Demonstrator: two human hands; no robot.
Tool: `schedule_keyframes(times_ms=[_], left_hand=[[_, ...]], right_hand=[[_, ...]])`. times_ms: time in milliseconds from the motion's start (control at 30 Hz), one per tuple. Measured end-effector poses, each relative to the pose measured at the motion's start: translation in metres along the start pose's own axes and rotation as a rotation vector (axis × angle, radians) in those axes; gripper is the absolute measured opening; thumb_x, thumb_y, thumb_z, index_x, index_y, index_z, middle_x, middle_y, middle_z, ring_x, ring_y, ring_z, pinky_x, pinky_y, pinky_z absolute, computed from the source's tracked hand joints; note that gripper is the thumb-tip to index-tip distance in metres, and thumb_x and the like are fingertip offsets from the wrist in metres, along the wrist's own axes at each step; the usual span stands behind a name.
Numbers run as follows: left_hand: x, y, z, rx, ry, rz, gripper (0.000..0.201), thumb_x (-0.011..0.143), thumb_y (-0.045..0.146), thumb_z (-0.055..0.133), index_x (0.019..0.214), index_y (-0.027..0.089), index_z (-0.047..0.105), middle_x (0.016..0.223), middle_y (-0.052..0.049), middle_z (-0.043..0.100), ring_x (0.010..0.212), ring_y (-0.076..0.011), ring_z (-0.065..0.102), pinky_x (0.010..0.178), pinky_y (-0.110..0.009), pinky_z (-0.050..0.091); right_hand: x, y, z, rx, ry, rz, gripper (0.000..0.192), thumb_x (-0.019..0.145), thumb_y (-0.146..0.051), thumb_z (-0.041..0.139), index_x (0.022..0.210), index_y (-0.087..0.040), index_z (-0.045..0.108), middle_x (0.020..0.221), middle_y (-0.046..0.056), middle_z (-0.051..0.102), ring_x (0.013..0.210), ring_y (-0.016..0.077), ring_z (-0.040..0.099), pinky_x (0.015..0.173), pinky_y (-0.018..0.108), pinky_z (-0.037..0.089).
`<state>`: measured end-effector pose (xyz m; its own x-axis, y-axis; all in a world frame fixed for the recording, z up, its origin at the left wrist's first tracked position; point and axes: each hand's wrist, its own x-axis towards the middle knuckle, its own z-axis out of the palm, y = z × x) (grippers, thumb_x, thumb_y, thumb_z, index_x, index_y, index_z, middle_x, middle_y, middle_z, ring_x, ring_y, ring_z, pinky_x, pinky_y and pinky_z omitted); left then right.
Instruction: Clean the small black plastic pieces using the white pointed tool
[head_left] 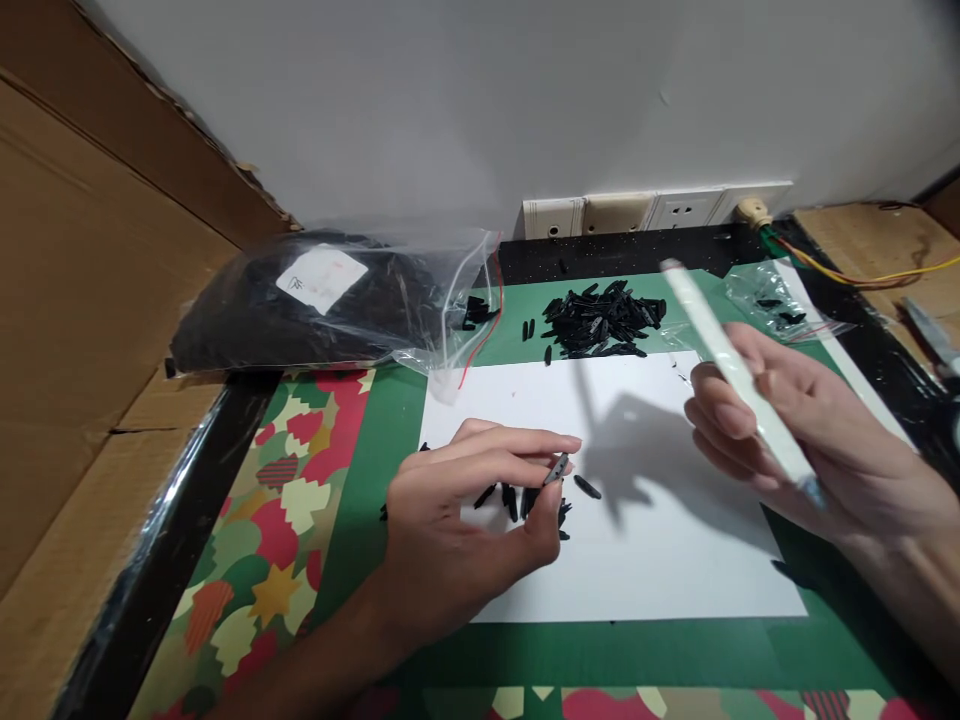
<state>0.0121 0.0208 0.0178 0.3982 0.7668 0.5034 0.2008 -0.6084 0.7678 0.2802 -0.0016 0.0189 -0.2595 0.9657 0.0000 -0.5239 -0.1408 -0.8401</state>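
Your left hand (pixel 465 500) rests palm-down, thumb and forefinger pinched together; your right hand (pixel 795 430) hovers raised, fingers curled closed.

A sheet of paper (pixel 675 560) lies on the bench (pixel 352 440). Behind it is a pile of small parts (pixel 604 318). A big bag (pixel 322 300) lies behind and to the left, a small bag (pixel 772 300) to the right. More small parts (pixel 517 500) lie on the sheet.

A small, dark, elongated plastic piece (pixel 556 469) is pinched tilted above the white paper sheet (pixel 675 560); a white pen-like stick (pixel 739 380) is held slanted near the surface's right edge.
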Motion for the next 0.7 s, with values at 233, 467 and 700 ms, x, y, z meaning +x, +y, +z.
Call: schedule_keyframes(times_ms=[233,467,700], left_hand=[[-0.004,-0.004,-0.002,-0.005,-0.028,-0.006,0.019,0.087,0.001,0.083,0.097,0.017,0.080,0.109,-0.006,0.082,0.099,-0.0153,0.080,0.087,-0.025,0.065],[-0.004,-0.005,0.000,0.058,0.016,0.028,0.023,0.085,0.001,0.087,0.099,0.018,0.081,0.106,-0.004,0.081,0.097,-0.0126,0.078,0.087,-0.022,0.064],[-0.008,-0.008,0.000,0.099,0.066,0.023,0.023,0.085,0.002,0.088,0.099,0.019,0.083,0.102,-0.003,0.078,0.091,-0.0120,0.077,0.080,-0.022,0.064]], right_hand=[[0.008,0.012,0.004,-0.074,0.209,-0.083,0.028,0.094,-0.014,0.085,0.110,-0.026,0.066,0.089,-0.001,0.083,0.062,0.0071,0.071,0.061,0.012,0.061],[-0.009,0.022,0.037,-0.749,0.365,-0.380,0.017,0.085,-0.013,0.091,0.085,-0.023,0.077,0.084,0.001,0.080,0.078,0.0158,0.080,0.069,0.020,0.067],[-0.024,0.035,0.061,-0.939,0.243,-0.594,0.022,0.091,-0.003,0.068,0.103,-0.022,0.067,0.103,0.008,0.083,0.097,0.0223,0.085,0.082,0.025,0.070]])
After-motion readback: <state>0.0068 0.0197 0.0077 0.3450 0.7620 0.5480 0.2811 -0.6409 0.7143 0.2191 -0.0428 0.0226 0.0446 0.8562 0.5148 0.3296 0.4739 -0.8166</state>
